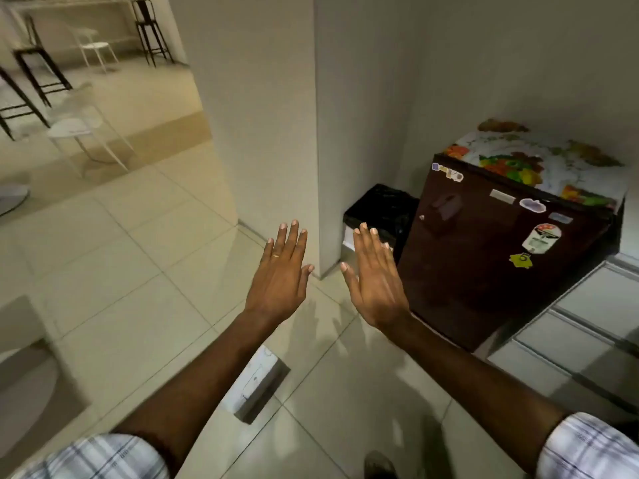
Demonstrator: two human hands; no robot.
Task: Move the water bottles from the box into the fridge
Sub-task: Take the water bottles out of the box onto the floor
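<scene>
The small brown fridge stands by the wall at the person's right, door closed, with stickers on it. A white box lies on the floor tiles, partly under the left forearm; its contents I cannot tell. The left hand and the right hand are stretched out flat, fingers straight, holding nothing. A black bin stands just beside the fridge.

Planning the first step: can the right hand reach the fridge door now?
Probably yes. The right hand is open and empty, near the left edge of the shut fridge door, and nothing stands between them. The bin sits off to the door's left.
</scene>
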